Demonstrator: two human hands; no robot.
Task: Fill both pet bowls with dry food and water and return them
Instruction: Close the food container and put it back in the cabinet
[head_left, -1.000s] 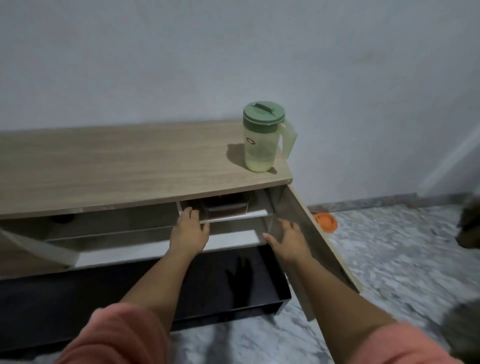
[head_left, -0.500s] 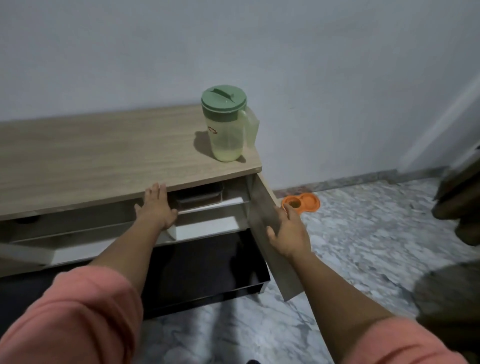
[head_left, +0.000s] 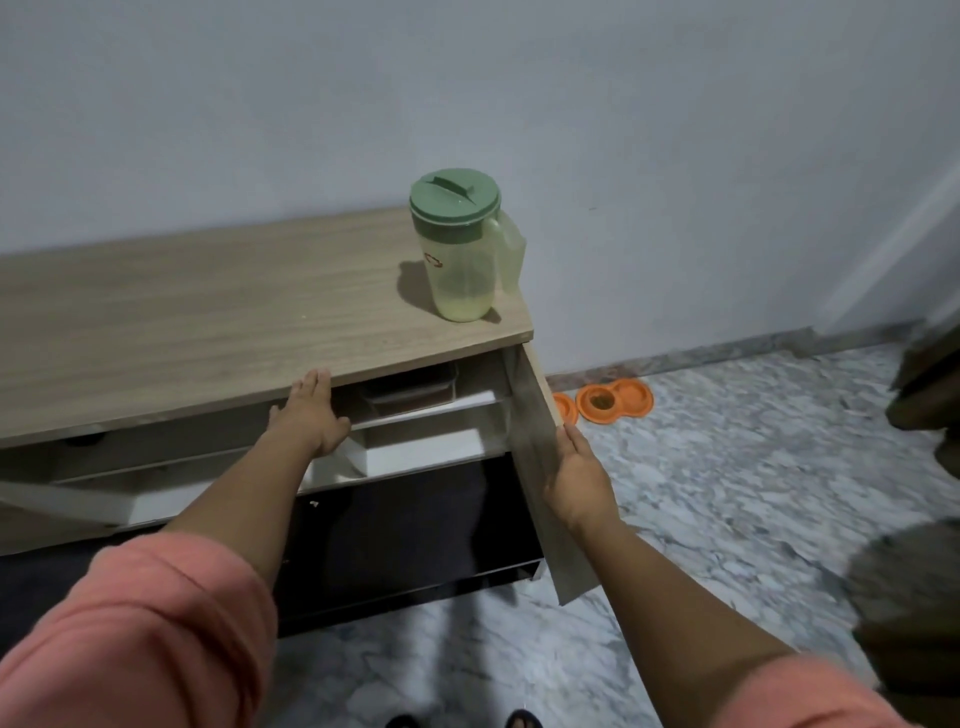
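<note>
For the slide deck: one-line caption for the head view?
Left hand on cabinet edge, right hand on open door; jug on top, orange bowls on floor.

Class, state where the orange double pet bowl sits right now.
In the head view, the orange double pet bowl lies on the marble floor by the wall, right of the open wooden cabinet door.

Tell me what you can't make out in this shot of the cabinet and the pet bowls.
- Orange pet bowls, head view: the open cabinet door hides their left part.
- Container on the shelf: shadowed under the cabinet top, so its contents are unreadable.
- Dark shape at the right edge: cut off and blurred.
- Pitcher: its logo is too small to read.
</note>
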